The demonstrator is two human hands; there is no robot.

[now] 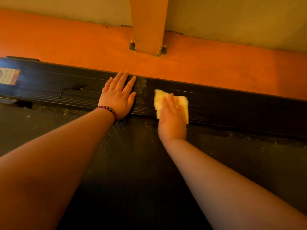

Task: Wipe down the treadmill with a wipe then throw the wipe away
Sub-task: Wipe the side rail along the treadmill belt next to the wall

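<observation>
Yellow cloth marks the working spot: the wipe (pixel 183 103) lies flat on the black side rail (pixel 240 110) of the treadmill (pixel 49 87), pinned under the right hand (pixel 172 118). Its fingers (pixel 167 103) are laid out fairly straight on top of the wipe, pressing rather than gripping, which spreads the push over a broad patch; they are blurred, so whether the thumb hooks an edge cannot be told. The left hand (pixel 117 100), a beaded bracelet (pixel 106 108) at its wrist, rests palm down on the same rail just beside the wipe, fingers straight and slightly spread. It holds nothing and probably props the person's weight while leaning across the belt (pixel 132 155). Pale dust streaks (pixel 141 83) show on the rail between the two hands, and specks dot the belt's edge, so the wiping looks unfinished. No bin is in view. Beyond the rail lies an orange floor (pixel 83 47) with a bolted post (pixel 147 22).
</observation>
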